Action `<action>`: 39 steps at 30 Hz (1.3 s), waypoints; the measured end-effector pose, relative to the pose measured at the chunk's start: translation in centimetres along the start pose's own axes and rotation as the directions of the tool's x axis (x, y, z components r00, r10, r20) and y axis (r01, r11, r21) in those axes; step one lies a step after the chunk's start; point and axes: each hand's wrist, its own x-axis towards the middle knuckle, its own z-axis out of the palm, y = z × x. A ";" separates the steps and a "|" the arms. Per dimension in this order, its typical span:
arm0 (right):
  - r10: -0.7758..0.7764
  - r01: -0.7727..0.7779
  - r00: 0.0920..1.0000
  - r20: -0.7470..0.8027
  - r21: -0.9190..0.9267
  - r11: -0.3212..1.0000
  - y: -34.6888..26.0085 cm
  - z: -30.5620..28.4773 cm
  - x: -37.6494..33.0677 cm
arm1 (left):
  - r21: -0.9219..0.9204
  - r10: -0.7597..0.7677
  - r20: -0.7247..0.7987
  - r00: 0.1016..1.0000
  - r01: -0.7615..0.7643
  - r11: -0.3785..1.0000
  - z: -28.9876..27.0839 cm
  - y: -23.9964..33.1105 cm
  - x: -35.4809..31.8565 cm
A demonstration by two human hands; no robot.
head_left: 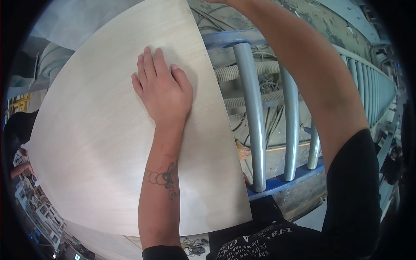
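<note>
Pale wood panel (104,143) being steadied flat over a roller conveyor (255,112).

Left hand (162,91) is pressing palm-down on the panel, fingers extended and gripping nothing, likely keeping the sheet from sliding on the grey rollers. Right arm (312,78) is reaching past the panel's far edge; its hand lies out of view, so its grip cannot be told.

Grey roller conveyor (255,117) over cables (260,97), concrete floor (303,17).
</note>
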 end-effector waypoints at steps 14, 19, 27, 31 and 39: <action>-0.173 0.190 0.974 0.146 -0.112 0.975 -0.7 0.1 -0.4 | 0.024 0.026 -0.044 0.999 -0.025 0.999 0.3 -0.2 0.2; -0.207 0.211 0.975 0.075 -0.048 0.976 -2.4 -0.6 -3.1 | 0.031 0.022 -0.047 0.999 -0.020 0.999 0.7 -0.2 0.1; -0.273 0.283 0.959 -0.079 0.154 0.947 -4.3 -0.3 -6.7 | 0.053 0.024 -0.044 0.999 -0.022 0.998 0.8 -0.6 -0.1; -0.226 0.242 0.968 -0.106 0.175 0.954 -4.9 -0.4 -7.6 | 0.044 0.039 -0.050 0.998 -0.037 0.998 1.1 -0.8 0.4; -0.160 0.176 0.984 -0.082 0.266 0.948 -8.1 -2.2 -9.8 | 0.058 0.048 -0.041 0.998 -0.045 0.997 1.0 -0.9 0.2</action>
